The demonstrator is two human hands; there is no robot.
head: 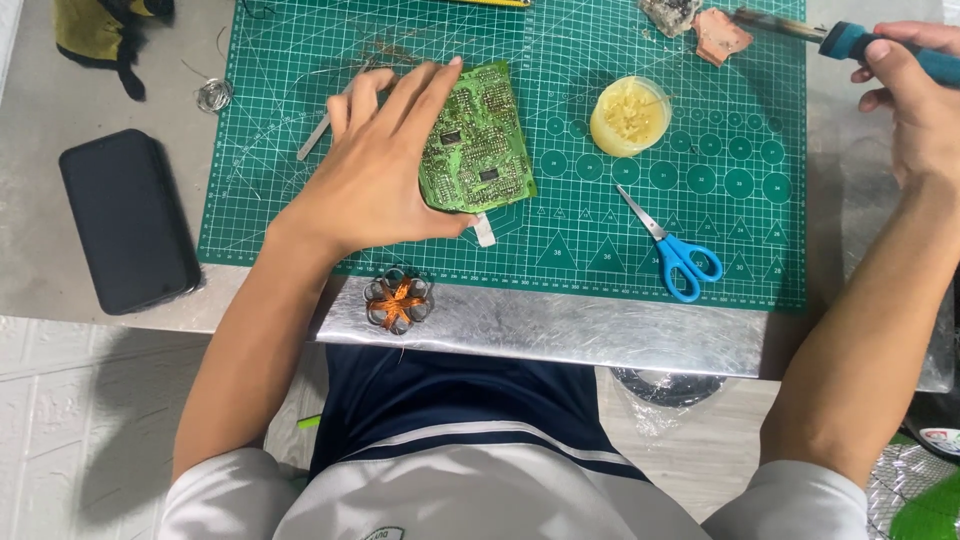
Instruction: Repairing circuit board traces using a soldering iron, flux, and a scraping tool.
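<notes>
The left hand (375,170) lies flat with its fingers spread and stretched out, palm pressing down on the left edge of a green printed circuit board (478,140) studded with small black chips; nothing is gripped, the board is simply pinned under the palm and thumb. The board rests on a green cutting mat (620,230) printed with a white grid, circles and triangles, near the mat's upper middle. The right hand (915,95) is raised at the far right edge, fingers curled tight around the blue handle of a soldering iron (850,42), whose dark metal shaft points left above the mat's top right corner, well apart from the board. Between board and iron sits a round clear tub of yellowish paste (630,115). Blue-handled scissors (670,245) lie closed on the mat, lower right of the board. A small coil of copper wire on metal rings (398,300) sits on the shiny metal table edge (560,335) just below the mat. A black phone (125,220) lies face down to the left, off the mat
</notes>
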